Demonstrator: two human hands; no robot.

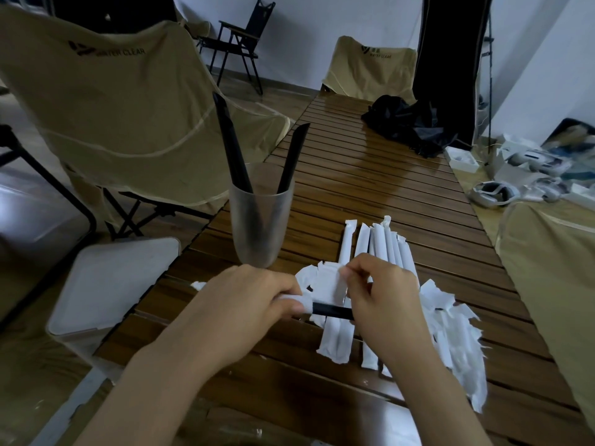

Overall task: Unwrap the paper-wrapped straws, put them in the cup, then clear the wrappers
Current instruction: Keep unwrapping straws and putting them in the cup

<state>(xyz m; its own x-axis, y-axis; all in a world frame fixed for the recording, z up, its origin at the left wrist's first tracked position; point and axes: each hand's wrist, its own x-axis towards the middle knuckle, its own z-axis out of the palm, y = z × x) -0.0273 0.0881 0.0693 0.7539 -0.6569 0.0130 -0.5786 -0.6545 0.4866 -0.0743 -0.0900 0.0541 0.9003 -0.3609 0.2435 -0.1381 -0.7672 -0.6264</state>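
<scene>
A frosted plastic cup (260,226) stands on the slatted wooden table (370,175) with two black straws (233,146) leaning in it. My left hand (244,304) grips the wrapped end of a black straw (331,311) held level above the table. My right hand (383,304) pinches a torn strip of its white wrapper (325,284), with the bare black part between both hands. Several wrapped straws (383,246) lie in a row under and beyond my hands. Torn wrappers (457,336) are piled to the right.
A white lidded bin (112,284) sits left of the table below its edge. Beige folding chairs stand at left (106,101), far end and right. A black cloth bundle (409,123) lies far on the table. White gadgets and boxes (521,169) lie on the floor at right.
</scene>
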